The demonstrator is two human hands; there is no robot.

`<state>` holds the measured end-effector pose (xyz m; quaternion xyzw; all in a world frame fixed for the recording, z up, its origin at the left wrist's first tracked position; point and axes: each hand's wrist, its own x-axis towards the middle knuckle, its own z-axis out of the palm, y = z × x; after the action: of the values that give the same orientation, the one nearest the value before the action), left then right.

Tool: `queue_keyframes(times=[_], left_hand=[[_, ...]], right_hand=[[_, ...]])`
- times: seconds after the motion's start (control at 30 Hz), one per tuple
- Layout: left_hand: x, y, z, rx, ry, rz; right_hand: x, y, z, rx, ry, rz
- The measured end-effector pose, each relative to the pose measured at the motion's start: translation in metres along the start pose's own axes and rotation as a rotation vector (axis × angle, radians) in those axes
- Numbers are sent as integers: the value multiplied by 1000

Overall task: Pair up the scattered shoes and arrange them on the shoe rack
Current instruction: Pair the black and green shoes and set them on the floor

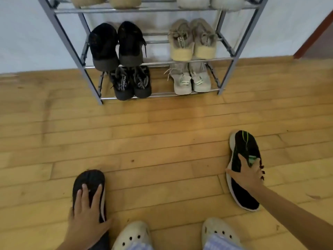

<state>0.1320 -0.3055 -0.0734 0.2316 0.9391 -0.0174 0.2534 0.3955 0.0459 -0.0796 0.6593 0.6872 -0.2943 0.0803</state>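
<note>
My left hand point(88, 212) lies flat on the left shoe point(90, 179), my right hand point(249, 175) grips the right shoe point(243, 145), so I should hold both tight, then lift

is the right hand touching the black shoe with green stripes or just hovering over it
Touching. The head view shows the right hand laid across the green-striped shoe, thumb on its white sole edge, fingers over the laces.

Near left, the left hand point(86, 219) lies fingers spread on a black fabric shoe point(91, 179). Near right, the right hand point(249, 175) grips a black knit sneaker with green stripes and white sole point(243, 147). Far back, the grey metal shoe rack point(59, 27) holds paired shoes.
</note>
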Motion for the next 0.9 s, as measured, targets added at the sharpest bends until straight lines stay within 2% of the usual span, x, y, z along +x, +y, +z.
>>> queue_keyframes(times=[0.1,0.2,0.33,0.47,0.7,0.9], left_hand=[[1,-2,2,-15,65,32],[2,-10,8,-114,173,45],[4,-7,8,-279,230,-194],[8,-11,10,-312,225,-265],[14,-14,1,-366,220,-245],[27,0,-13,-380,265,-155]], right_hand=[[3,-4,10,-31,66,32],[9,-4,11,38,63,66],[16,-1,11,80,111,82],[14,-5,10,61,108,87],[10,-8,6,72,158,89],[9,-7,6,79,221,77]])
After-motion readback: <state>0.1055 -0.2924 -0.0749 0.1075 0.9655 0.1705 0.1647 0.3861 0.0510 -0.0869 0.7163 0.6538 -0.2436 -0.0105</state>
